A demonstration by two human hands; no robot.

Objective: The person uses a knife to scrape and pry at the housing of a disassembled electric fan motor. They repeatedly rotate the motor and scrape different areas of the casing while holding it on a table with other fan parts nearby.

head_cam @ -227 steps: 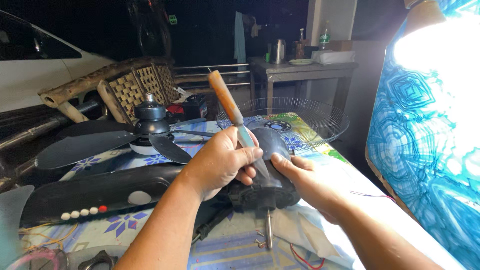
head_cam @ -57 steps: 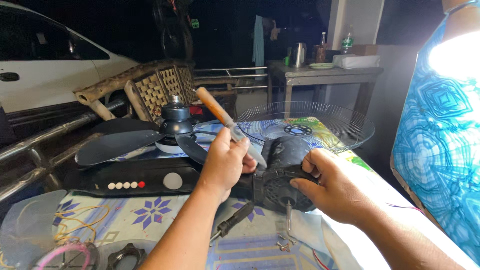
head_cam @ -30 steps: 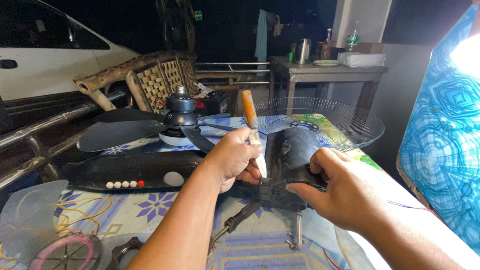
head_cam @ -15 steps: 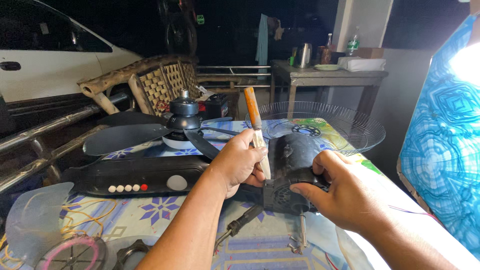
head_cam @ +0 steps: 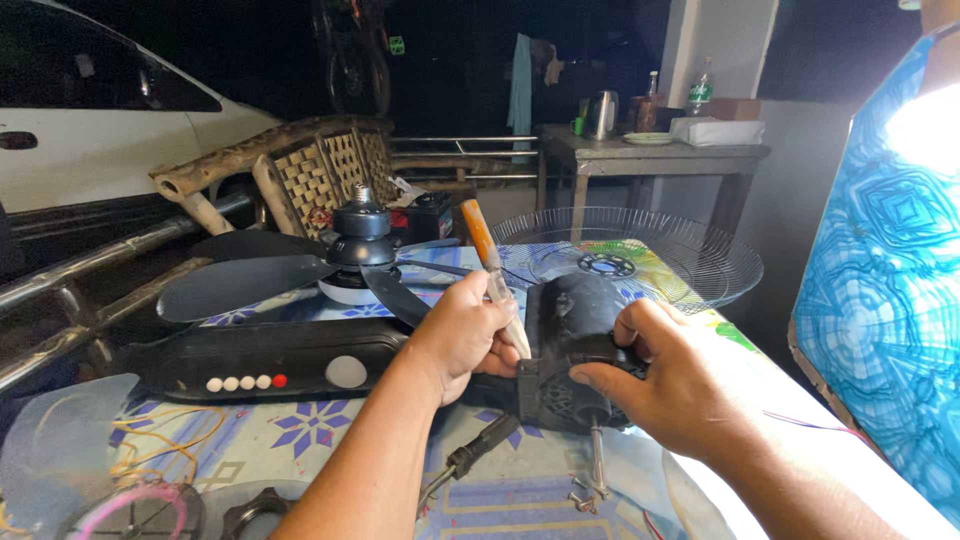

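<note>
Two hands work the fan motor: left hand now grips the brush nearly upright, no longer slanted; right hand clasps the housing.

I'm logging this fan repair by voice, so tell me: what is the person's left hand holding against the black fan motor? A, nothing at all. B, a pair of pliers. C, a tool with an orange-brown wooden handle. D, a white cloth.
C: the left hand grips a tool with an orange-brown wooden handle sticking up, its pale shaft angled down to the black fan motor, which the right hand steadies.
</note>
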